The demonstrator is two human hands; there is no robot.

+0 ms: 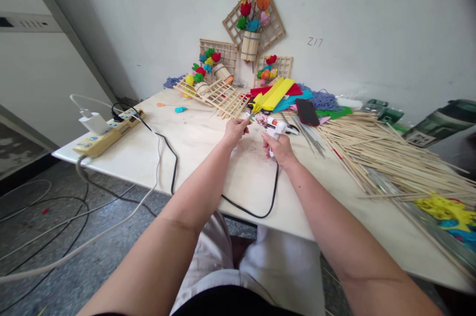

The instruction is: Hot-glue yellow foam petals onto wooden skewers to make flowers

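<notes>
My right hand (278, 148) is wrapped round the handle of a white hot glue gun (277, 129), which points left and away. A black cord (274, 192) hangs from its handle and loops over the table's front edge. Just left of the glue gun's front end, my left hand (237, 131) is closed in a pinch. What its fingertips hold is too small to make out. Right behind the hands lie yellow crepe paper strips (278, 94). A bamboo stick lattice (223, 97) rests beyond my left hand.
Stick lattices with paper flowers (263, 3) lean on the wall. Many thin sticks (386, 147) cover the table's right side, near a phone (307, 112) and a dark green bottle (442, 122). At the left edge sits a power strip (107, 135) with cables. A blue petal (180, 109) lies nearby.
</notes>
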